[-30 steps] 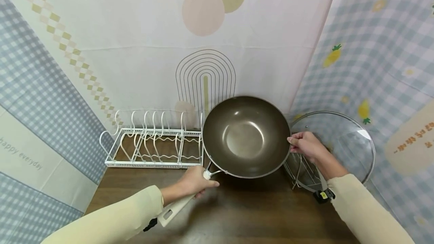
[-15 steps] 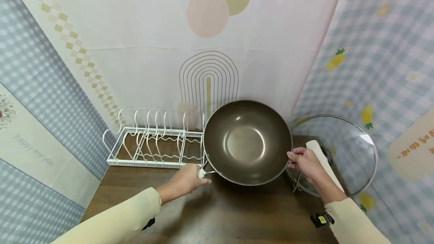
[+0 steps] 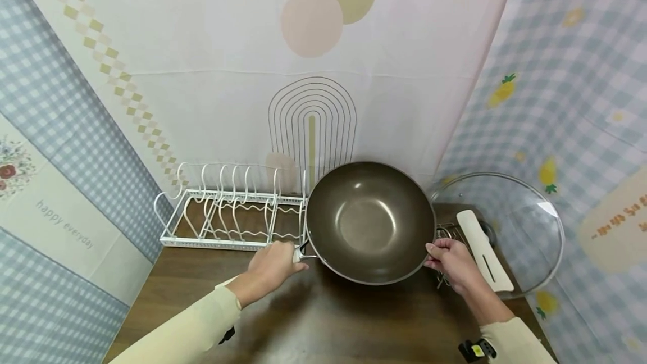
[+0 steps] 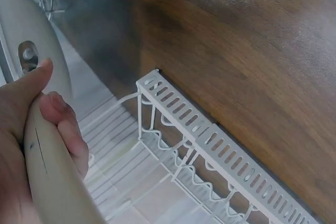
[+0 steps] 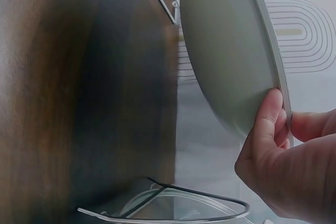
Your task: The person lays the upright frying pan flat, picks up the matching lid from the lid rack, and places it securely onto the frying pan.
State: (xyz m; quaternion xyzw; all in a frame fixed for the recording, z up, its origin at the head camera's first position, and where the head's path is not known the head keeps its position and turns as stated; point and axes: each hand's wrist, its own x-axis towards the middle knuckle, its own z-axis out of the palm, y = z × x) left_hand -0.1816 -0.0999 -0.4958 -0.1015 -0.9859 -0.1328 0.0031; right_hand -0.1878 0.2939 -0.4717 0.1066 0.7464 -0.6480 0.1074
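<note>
A large wok (image 3: 370, 222) with a dark brown inside is held over the table between both hands, its bowl facing up and toward the head camera. My left hand (image 3: 273, 265) grips its cream handle (image 4: 52, 171), with the thumb lying near the metal joint. In the head view that hand covers most of the handle. On the opposite side, my right hand (image 3: 452, 263) pinches the rim between thumb and fingers. The right wrist view shows the wok's pale grey-green outside (image 5: 231, 51) above the tabletop.
To the left stands a white wire pan rack (image 3: 217, 245) with upright dividers. At the right, a glass lid (image 3: 531, 240) with a cream handle (image 3: 482, 251) leans in a metal wire stand (image 5: 231, 203). Patterned cloth (image 3: 227, 100) hangs behind the wooden table (image 3: 323, 330).
The wok has come lower in the head view, nearer the front. My left hand has shifted left with the handle, and my right hand has moved down with the rim, uncovering the lid's handle.
</note>
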